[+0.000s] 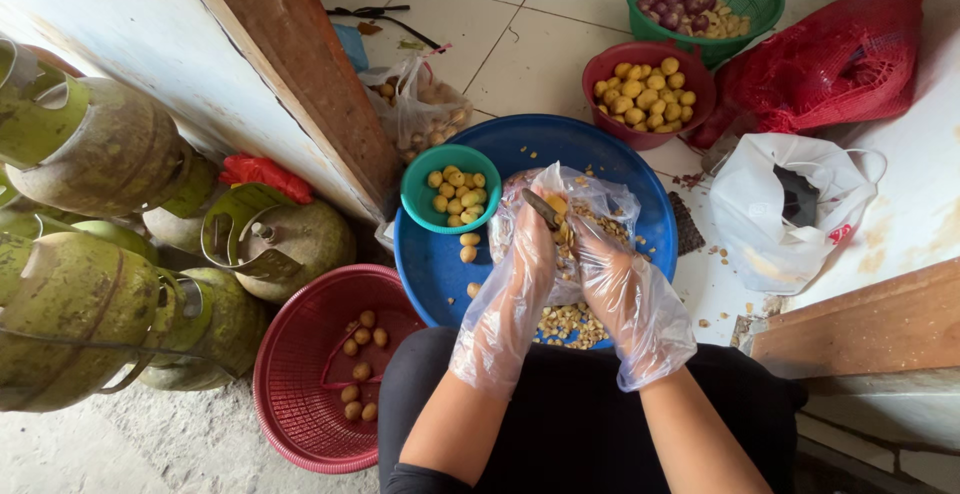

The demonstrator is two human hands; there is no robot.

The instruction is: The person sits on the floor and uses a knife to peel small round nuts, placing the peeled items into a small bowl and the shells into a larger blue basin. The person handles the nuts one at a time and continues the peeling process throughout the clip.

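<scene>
Two hands in loose clear plastic gloves work over the wide blue plastic basin (440,264): the left hand (525,254) clasps a small dark-handled knife (541,209), the right hand (610,274) pinches one small yellow nut (557,204). Just left of them sits one teal bowl (420,204) of peeled nuts; beyond, one dark-red bowl (600,114) holds more.

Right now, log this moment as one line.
left hand: gloved, holds knife | right hand: gloved, on small yellow piece | below: blue basin with peel scraps

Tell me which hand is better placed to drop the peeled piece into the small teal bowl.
Probably left. The left hand in a clear plastic glove sits nearest the small teal plastic bowl, but it grips a small knife. The right gloved hand lies farther away.
</scene>
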